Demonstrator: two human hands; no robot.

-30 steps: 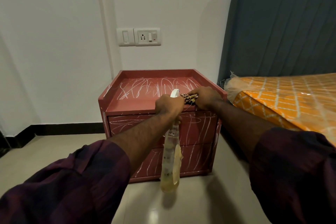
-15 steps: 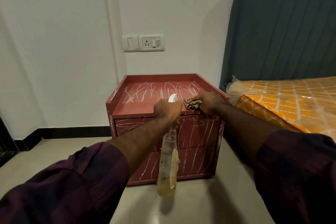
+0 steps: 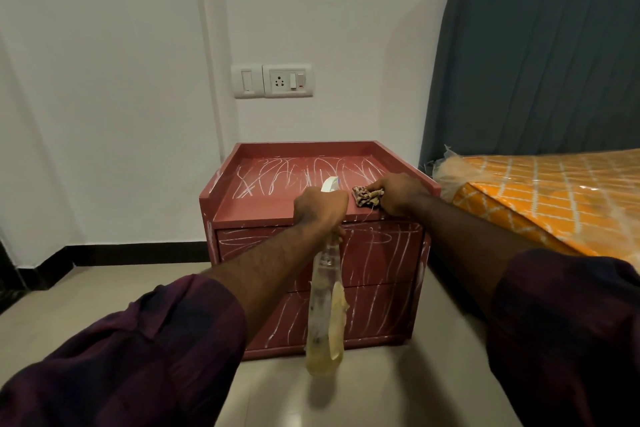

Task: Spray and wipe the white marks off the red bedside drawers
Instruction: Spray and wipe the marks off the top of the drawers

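The red bedside drawers (image 3: 381,260) stand against the wall, with white scribbles over the top (image 3: 277,177) and both drawer fronts. My left hand (image 3: 320,208) grips the neck of a clear spray bottle (image 3: 325,315) with yellowish liquid; its white nozzle points at the top and its body hangs in front of the drawers. My right hand (image 3: 401,192) holds a small patterned brown cloth (image 3: 365,196) down on the top's front right corner.
A bed with an orange patterned mattress in plastic (image 3: 554,198) and a dark grey headboard (image 3: 540,52) stands right beside the drawers. A switch and socket plate (image 3: 273,80) is on the white wall above. Beige tiled floor (image 3: 104,291) lies to the left and in front.
The view has drawn back and down a little. My right hand with the cloth has shifted slightly right on the top. My left hand keeps holding the bottle in the same place.
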